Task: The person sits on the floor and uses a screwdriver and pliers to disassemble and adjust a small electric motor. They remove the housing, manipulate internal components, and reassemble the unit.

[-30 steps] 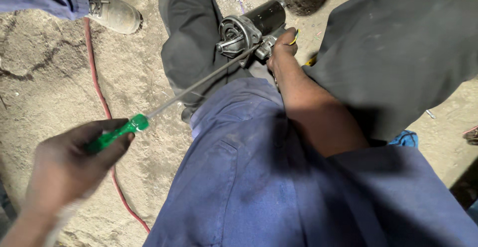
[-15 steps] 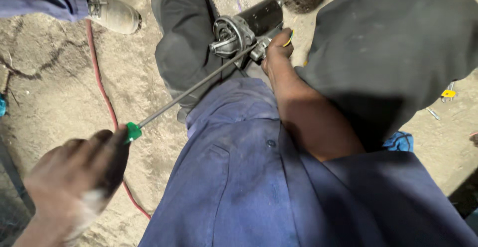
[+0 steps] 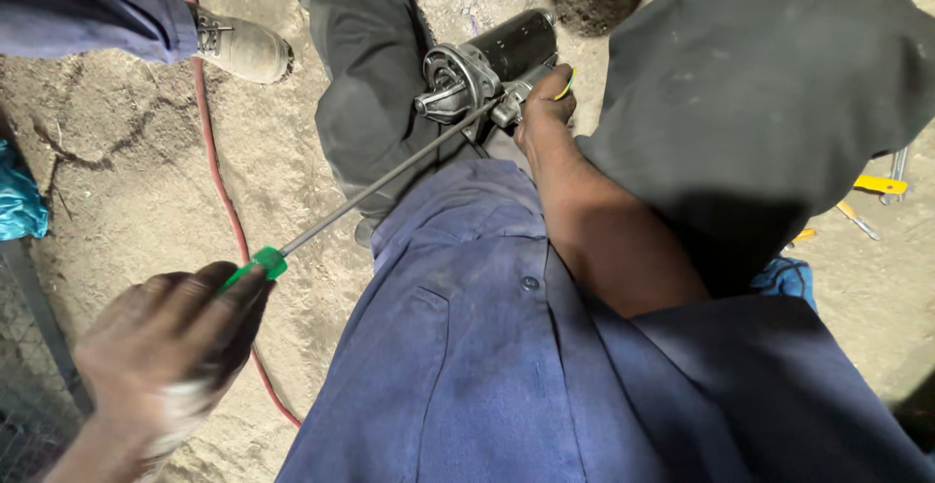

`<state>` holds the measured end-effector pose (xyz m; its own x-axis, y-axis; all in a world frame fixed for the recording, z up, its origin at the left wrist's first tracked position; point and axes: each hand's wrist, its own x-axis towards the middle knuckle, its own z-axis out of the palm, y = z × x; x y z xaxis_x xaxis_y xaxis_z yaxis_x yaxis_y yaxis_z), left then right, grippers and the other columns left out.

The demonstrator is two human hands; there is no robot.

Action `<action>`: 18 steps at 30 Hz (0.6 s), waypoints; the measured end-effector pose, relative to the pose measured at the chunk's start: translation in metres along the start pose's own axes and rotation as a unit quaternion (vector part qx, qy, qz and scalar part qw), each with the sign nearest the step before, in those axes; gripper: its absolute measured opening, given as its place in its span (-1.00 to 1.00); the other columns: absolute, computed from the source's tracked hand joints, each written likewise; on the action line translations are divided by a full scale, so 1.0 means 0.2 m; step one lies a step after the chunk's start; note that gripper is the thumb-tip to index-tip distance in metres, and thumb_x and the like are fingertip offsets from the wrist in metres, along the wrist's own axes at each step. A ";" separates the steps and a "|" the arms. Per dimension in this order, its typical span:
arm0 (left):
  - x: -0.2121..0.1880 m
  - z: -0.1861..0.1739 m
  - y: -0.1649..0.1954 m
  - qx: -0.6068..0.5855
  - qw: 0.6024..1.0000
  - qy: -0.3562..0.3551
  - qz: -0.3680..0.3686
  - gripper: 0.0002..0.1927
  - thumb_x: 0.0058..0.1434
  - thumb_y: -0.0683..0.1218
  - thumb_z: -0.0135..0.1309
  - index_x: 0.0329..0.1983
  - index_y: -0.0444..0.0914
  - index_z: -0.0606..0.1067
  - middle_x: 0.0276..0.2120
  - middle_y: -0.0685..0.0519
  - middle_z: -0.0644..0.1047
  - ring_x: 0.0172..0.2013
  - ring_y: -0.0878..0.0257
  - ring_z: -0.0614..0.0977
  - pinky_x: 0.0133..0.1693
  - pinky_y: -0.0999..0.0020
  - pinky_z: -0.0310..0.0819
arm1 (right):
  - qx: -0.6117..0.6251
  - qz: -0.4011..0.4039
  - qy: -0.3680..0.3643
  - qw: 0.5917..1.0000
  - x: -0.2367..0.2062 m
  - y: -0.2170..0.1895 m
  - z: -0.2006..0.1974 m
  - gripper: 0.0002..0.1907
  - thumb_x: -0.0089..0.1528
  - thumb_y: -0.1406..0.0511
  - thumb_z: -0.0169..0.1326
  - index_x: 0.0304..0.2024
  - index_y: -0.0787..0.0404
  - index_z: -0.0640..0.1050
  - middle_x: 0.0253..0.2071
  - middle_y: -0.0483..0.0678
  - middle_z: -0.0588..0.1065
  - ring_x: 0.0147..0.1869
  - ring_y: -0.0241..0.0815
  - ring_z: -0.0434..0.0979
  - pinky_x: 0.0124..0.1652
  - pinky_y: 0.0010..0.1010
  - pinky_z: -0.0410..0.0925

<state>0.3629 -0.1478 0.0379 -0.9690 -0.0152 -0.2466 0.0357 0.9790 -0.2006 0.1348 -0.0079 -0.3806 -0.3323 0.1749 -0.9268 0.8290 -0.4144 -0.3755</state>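
Screwdriver (image 3: pixel 375 187) with a green handle is lying in the left hand (image 3: pixel 170 332), whose fingers are curling tight around the grip, low at the near left. Its long steel shaft is slanting up across the blue trouser leg (image 3: pixel 458 347) to the starter motor (image 3: pixel 482 64). The right hand (image 3: pixel 545 108) is gripping that motor's metal end, fingers pressing together. Beyond, a red hose (image 3: pixel 216 162) is running over the dirt floor (image 3: pixel 117 181) past a boot (image 3: pixel 243 47).

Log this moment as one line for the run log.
left hand: grips green-handled screwdriver | right hand: holds motor | tip: at motor's metal end | ground: red cable
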 end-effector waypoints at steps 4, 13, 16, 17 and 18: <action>0.14 -0.04 0.00 -0.555 0.632 -0.151 -0.519 -0.67 0.27 0.16 0.18 -0.11 -0.13 0.67 -0.38 0.05 0.71 -0.40 0.30 0.74 -0.32 0.41 0.68 | -0.009 -0.005 0.006 1.000 0.03 0.02 0.01 -0.28 0.20 -0.11 -0.15 0.07 0.37 0.49 -0.02 0.09 0.52 -0.08 -0.01 0.57 -0.11 -0.12 0.46; 0.01 0.01 0.01 -0.074 0.990 -0.028 -0.114 -0.68 0.26 0.10 0.20 -0.01 -0.12 0.66 -0.23 0.04 0.70 -0.36 0.33 0.65 -0.38 0.49 0.49 | -0.018 -0.014 0.012 1.000 0.05 0.05 0.01 -0.26 0.21 -0.13 -0.15 0.09 0.37 0.49 0.02 0.08 0.51 -0.03 -0.03 0.56 -0.06 -0.16 0.44; 0.06 0.03 -0.01 -0.454 0.741 -0.140 -0.475 -0.69 0.26 0.17 0.18 -0.04 -0.04 0.63 -0.24 -0.02 0.68 -0.35 0.28 0.68 -0.37 0.45 0.49 | -0.021 -0.016 0.015 1.000 0.06 0.06 0.02 -0.25 0.21 -0.14 -0.14 0.09 0.37 0.49 0.03 0.08 0.51 -0.02 -0.04 0.55 -0.04 -0.17 0.43; 0.11 0.06 -0.04 -0.428 0.660 -0.252 -0.564 -0.70 0.29 0.16 0.13 0.00 0.01 0.65 -0.30 -0.07 0.69 -0.43 0.15 0.69 -0.49 0.35 0.42 | -0.024 -0.018 0.017 0.999 0.06 0.07 0.01 -0.25 0.21 -0.14 -0.14 0.09 0.37 0.49 0.03 0.08 0.51 -0.01 -0.04 0.55 -0.04 -0.17 0.43; 0.15 0.07 -0.05 -0.390 0.563 -0.354 -0.637 -0.70 0.33 0.15 0.09 0.05 0.06 0.66 -0.35 -0.13 0.71 -0.52 0.02 0.71 -0.60 0.26 0.35 | -0.025 -0.020 0.017 0.999 0.07 0.08 0.02 -0.24 0.21 -0.14 -0.14 0.10 0.36 0.49 0.04 0.08 0.51 0.00 -0.04 0.55 -0.03 -0.18 0.43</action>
<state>0.3374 -0.1612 0.0199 0.2627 -0.6131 -0.7450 -0.9638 -0.1305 -0.2325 0.1417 -0.0148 -0.3986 -0.3515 0.2215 -0.9096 0.8364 -0.3621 -0.4114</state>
